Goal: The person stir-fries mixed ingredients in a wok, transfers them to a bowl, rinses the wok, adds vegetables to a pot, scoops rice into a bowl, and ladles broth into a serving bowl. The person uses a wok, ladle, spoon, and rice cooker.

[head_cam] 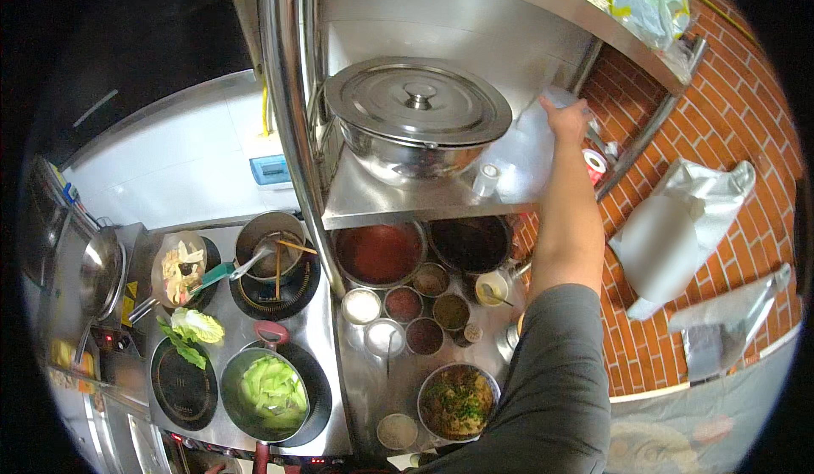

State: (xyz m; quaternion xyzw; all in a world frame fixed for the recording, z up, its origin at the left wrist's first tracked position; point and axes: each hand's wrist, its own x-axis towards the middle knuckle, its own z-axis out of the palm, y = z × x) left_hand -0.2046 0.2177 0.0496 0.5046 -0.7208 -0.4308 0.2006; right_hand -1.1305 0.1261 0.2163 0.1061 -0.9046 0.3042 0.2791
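My right hand [569, 120] reaches to the back right of a steel shelf [388, 210], with its fingers around a translucent plastic container [561, 97]. The hand partly hides the container, so its full shape is unclear. To the left stands a large steel basin [407, 156] under a domed steel lid [416, 102]. A small white cup-like item [487, 179] sits near the shelf's front edge. By my wrist is a red and white roll [594, 163]. My left hand is out of view.
Below the shelf are several seasoning bowls [403, 303] and a bowl of food topped with chopped greens [458, 401]. On the left cooktop, a pan [232, 388] holds sliced green vegetable; chopsticks [278, 270] cross a pot [254, 239]. A steel post [289, 124] divides the two sides.
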